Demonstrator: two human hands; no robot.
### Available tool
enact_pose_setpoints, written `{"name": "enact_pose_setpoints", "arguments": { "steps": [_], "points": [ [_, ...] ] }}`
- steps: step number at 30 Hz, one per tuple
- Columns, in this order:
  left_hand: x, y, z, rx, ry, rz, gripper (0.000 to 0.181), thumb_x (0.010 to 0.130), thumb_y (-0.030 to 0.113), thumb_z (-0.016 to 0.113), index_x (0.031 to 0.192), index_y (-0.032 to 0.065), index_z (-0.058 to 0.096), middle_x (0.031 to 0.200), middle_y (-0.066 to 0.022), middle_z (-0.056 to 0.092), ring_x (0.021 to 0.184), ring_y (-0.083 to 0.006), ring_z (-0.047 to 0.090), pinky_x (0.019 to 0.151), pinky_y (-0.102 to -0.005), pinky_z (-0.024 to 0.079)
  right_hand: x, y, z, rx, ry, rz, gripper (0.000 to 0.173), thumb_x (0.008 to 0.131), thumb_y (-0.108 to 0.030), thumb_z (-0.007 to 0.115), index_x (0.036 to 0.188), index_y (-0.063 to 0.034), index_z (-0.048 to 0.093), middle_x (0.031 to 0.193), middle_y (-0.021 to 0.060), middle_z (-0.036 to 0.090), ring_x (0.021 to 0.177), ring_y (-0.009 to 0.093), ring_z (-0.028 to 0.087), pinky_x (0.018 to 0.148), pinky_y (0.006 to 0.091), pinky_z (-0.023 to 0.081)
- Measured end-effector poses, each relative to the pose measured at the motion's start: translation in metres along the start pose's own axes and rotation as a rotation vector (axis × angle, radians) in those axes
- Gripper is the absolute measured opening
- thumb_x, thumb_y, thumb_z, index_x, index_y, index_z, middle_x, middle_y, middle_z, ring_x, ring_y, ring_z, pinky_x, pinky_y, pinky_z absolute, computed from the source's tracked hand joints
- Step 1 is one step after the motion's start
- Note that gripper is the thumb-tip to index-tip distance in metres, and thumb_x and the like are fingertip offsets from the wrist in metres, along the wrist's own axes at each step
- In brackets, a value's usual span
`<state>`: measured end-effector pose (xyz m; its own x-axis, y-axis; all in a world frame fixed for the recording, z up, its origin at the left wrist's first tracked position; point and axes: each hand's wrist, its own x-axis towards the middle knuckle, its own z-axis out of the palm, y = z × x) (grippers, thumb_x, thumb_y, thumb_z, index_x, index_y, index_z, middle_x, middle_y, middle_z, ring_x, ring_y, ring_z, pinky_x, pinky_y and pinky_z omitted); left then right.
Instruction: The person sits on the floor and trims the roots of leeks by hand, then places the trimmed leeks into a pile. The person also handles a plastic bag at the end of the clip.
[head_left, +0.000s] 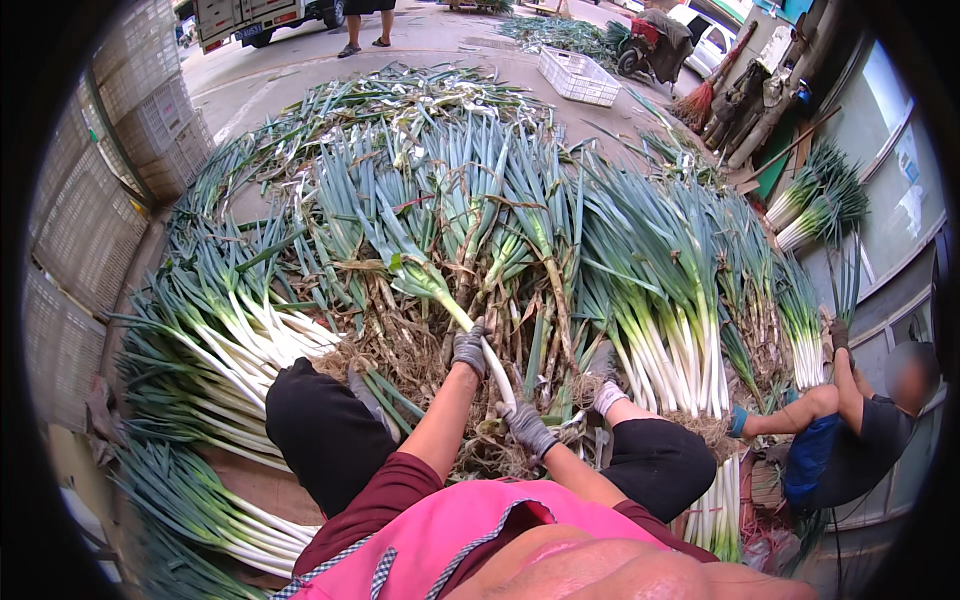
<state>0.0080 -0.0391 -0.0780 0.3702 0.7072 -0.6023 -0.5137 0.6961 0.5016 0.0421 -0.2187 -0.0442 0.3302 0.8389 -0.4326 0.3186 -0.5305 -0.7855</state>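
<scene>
One large green onion (496, 369) slants across the middle of my view, its leaves pointing away and its white end near me. My left hand (470, 349), in a grey knit glove, grips the white stalk about midway. At the root end, my right hand (528, 427) closes on the stalk in a matching glove. Uncleaned green onions (450, 217) with dry brown skins and soil lie in a heap beyond my hands. Cleaned green onions (262, 330) with bright white stalks lie to the left, and another cleaned pile (667, 315) leans beside my right leg.
Stacked plastic crates (90, 202) line the left side. Leaf trimmings (412, 94) cover the ground farther out, near a white crate (579, 76). On the right, a seated co-worker (847, 442) holds a bunch of green onions (804, 337). A broom (694, 105) leans near the wall.
</scene>
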Motion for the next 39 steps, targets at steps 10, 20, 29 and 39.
{"name": "enact_pose_setpoints", "arguments": {
  "steps": [10,20,29,39],
  "points": [
    [-0.017,-0.032,0.005,-0.056,-0.029,-0.133,0.016,0.08,0.026,0.058,0.079,0.0107,0.052,0.055,-0.0013,0.046,0.042,-0.0141,0.042,0.036,-0.0284,0.038,0.029,0.033,0.013,0.594,0.219,0.02,0.036,0.087,-0.03,0.041,0.111,-0.0048,0.05,0.088,0.0156,0.057,0.078,0.021,0.053,0.073,0.0308,0.042],
    [-0.024,-0.024,0.014,-0.025,0.035,-0.155,0.018,0.082,0.023,0.055,0.074,0.0103,0.047,0.054,-0.0019,0.045,0.039,-0.0144,0.04,0.034,-0.0276,0.037,-0.023,-0.017,-0.015,-0.576,0.289,-0.155,0.036,0.084,-0.037,0.043,0.101,-0.0073,0.053,0.071,0.0193,0.058,0.065,0.035,0.057,0.059,0.0442,0.043],
    [-0.015,-0.011,0.013,-0.033,0.057,-0.186,0.025,0.081,0.03,0.056,0.067,0.0133,0.045,0.05,0.0016,0.042,0.036,-0.0121,0.037,0.032,-0.0257,0.032,-0.055,-0.006,-0.025,-0.503,0.316,-0.329,0.031,0.081,-0.036,0.049,0.095,-0.0111,0.058,0.069,0.0157,0.059,0.063,0.033,0.056,0.058,0.0416,0.043],
    [-0.005,0.0,0.006,0.146,-0.062,0.01,0.024,0.076,0.034,0.062,0.076,0.0135,0.049,0.054,0.0005,0.045,0.043,-0.0135,0.045,0.037,-0.0272,0.037,-0.068,0.025,-0.087,-0.622,0.436,-0.326,0.03,0.082,-0.029,0.048,0.098,-0.0044,0.057,0.096,0.0148,0.056,0.09,0.03,0.052,0.077,0.035,0.042]
  ]
}}
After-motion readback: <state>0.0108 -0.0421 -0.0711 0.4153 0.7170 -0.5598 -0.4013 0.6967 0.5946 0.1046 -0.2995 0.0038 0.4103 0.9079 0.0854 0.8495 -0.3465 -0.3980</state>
